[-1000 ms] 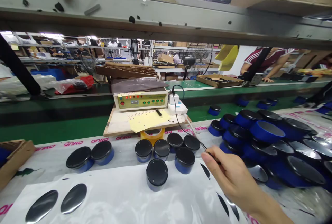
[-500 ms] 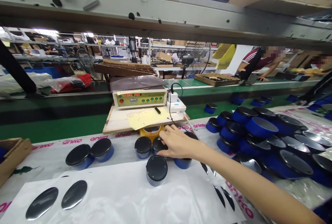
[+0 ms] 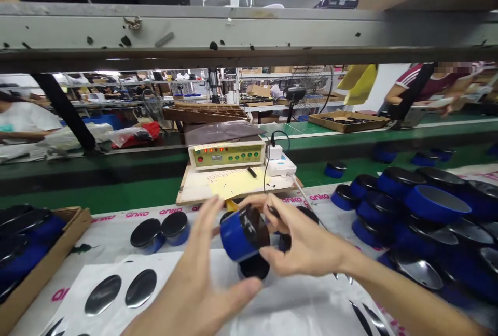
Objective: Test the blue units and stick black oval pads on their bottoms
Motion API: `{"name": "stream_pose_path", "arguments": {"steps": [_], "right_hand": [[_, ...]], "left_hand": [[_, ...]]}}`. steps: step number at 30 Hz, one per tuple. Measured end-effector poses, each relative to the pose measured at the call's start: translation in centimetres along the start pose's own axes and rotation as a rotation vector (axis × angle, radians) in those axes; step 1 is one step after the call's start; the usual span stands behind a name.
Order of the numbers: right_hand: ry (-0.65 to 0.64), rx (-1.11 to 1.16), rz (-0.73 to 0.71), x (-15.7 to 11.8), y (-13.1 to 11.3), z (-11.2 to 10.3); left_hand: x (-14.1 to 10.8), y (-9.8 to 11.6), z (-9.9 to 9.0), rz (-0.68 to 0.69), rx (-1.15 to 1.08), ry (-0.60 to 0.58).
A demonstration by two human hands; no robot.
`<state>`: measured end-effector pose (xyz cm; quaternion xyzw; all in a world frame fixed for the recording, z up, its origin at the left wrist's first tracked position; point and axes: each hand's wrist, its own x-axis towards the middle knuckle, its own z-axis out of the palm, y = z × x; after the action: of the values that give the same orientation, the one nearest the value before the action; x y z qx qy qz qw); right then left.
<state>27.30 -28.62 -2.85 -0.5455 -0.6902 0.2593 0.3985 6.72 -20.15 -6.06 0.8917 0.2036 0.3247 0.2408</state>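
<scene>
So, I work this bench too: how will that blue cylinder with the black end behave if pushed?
Laid on its side, the blue cylinder would probably roll, given its round wall. Standing on end like the capped ones nearby, it looks squat and unlikely to tip. Fingertips of the right hand hold it easily, so it is perhaps light.

This is a factory floor, a production workshop: a long green conveyor assembly line [image 3: 93,193] with a yellow-green electronic control box [image 3: 225,155] on it — and steel racking [image 3: 128,83] and a pedestal fan [image 3: 311,87] beyond.

Blue canister [image 3: 236,237] partly hidden by hands [image 3: 198,268] [image 3: 307,237]
</scene>
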Motion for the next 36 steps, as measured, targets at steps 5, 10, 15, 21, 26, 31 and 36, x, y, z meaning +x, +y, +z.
{"name": "stream_pose_path", "arguments": {"steps": [5, 10, 15, 21, 26, 31, 36], "right_hand": [[0.065, 0.069, 0.133, -0.3, 0.1, 2.4], [0.158, 0.088, 0.208, -0.3, 1.8, 4.0], [0.098, 0.037, 0.172, 0.0, 2.1, 2.9], [0.128, -0.408, 0.208, 2.1, 3.8, -0.2], [-0.100, -0.556, 0.123, 5.6, 3.9, 3.2], [-0.232, -0.621, 0.083, 7.5, 3.9, 5.1], [-0.272, -0.563, 0.086, 6.1, 3.2, 2.3]], "left_hand": [[1.7, 0.6, 2.0, 0.032, -0.047, -0.183], [1.2, 0.9, 3.1, -0.007, -0.011, -0.185], [1.2, -0.8, 1.8, -0.007, 0.011, -0.146], [1.3, -8.4, 0.6, -0.137, 0.359, 0.037], [0.9, -11.7, 1.5, -0.095, 0.486, -0.019], [0.4, -11.1, 1.3, -0.087, 0.553, 0.013], [0.5, -8.0, 1.1, -0.021, 0.404, -0.046]]}}
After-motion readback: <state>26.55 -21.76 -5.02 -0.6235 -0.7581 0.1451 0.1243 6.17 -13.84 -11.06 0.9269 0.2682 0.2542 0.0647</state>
